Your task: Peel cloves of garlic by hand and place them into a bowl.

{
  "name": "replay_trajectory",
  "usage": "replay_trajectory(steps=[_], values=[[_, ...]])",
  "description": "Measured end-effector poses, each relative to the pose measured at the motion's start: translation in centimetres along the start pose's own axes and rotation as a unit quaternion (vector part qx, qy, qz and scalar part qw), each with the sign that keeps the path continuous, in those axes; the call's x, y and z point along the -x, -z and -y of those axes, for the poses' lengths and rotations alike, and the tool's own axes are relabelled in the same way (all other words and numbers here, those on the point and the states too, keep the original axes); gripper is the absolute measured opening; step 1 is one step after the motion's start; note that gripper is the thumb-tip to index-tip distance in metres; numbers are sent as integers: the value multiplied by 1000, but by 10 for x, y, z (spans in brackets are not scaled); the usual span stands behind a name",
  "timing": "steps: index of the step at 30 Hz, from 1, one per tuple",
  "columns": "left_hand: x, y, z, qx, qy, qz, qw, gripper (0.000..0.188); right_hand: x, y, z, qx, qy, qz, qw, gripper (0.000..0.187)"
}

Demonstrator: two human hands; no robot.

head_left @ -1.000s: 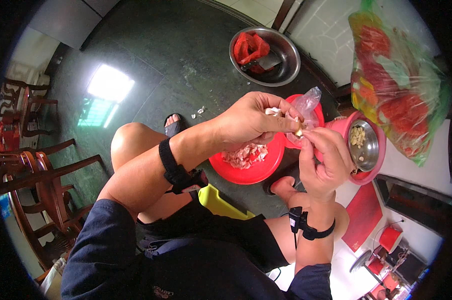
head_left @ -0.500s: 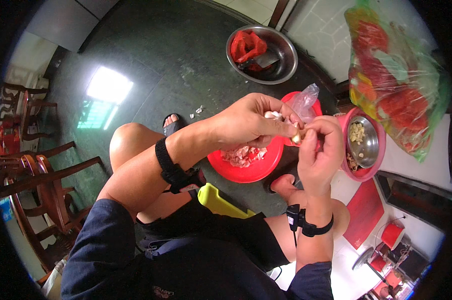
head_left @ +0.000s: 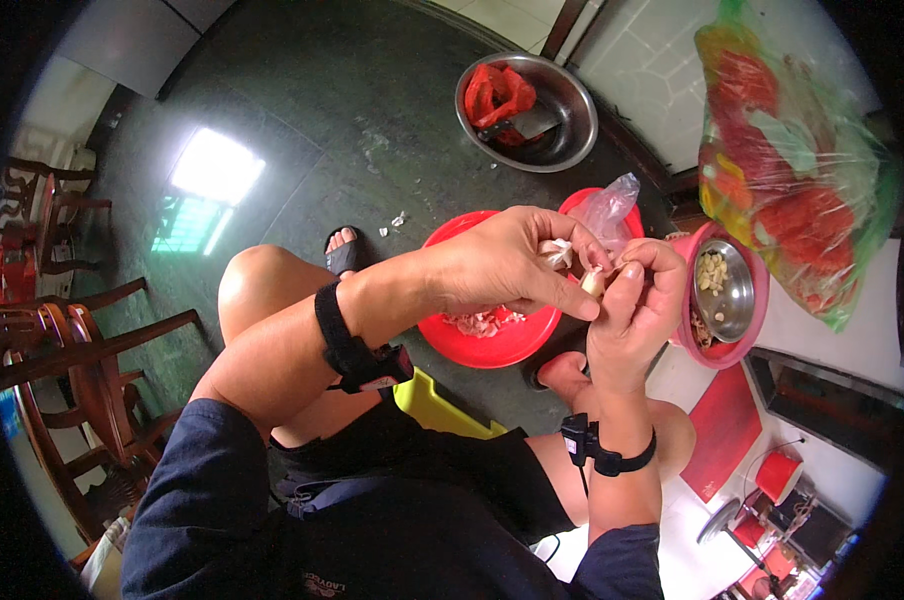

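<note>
Over a red basin (head_left: 512, 345) of garlic skins, my two hands meet. My left hand (head_left: 502, 262) is closed on a pale garlic clove (head_left: 593, 283), pinched between thumb and forefinger. More whitish garlic (head_left: 555, 252) is tucked behind that thumb, against the fingers. My right hand (head_left: 634, 315) pinches at the same clove from the right, thumb and forefinger together; exactly what skin lies between them is partly hidden. To the right, a steel bowl (head_left: 740, 305) with peeled cloves (head_left: 712, 272) rests in a pink basin (head_left: 759, 340).
A clear plastic bag (head_left: 609, 213) lies in a smaller red container beyond my hands. Farther off, a steel basin (head_left: 579, 105) holds a red bag and a cleaver (head_left: 534, 122). A green bag (head_left: 812, 180) is at the right, wooden chairs (head_left: 102, 400) at the left, a yellow-green stool (head_left: 437, 405) below me.
The hands have shifted slightly down, and the right fingers have turned at the clove. More of the pale clove shows between the hands now.
</note>
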State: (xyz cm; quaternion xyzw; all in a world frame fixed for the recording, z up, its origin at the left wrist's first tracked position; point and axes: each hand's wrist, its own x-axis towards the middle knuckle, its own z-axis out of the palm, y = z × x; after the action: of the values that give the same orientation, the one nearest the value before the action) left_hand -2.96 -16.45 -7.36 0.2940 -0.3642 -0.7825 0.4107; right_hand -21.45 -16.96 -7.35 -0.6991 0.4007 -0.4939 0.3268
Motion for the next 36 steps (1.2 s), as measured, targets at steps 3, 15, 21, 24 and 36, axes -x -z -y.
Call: replay_trajectory(steps=[3,15,21,24,36], values=[[3,-3,-7,-24,16,-27,999,25,5,-5,-2,-38,-13,-27,999,8],[0,0,0,-352,-131,-141,916,22,-22,18,4,93,42,69,992,5],[-2,5,8,-440,-200,-150,862,24,-22,21,3,121,64,107,985,5],[-2,4,6,-440,-187,-143,867,20,-22,23,4,131,70,117,982,6],[-3,4,3,-417,-170,-138,882,18,-16,20,-5,145,42,95,984,11]])
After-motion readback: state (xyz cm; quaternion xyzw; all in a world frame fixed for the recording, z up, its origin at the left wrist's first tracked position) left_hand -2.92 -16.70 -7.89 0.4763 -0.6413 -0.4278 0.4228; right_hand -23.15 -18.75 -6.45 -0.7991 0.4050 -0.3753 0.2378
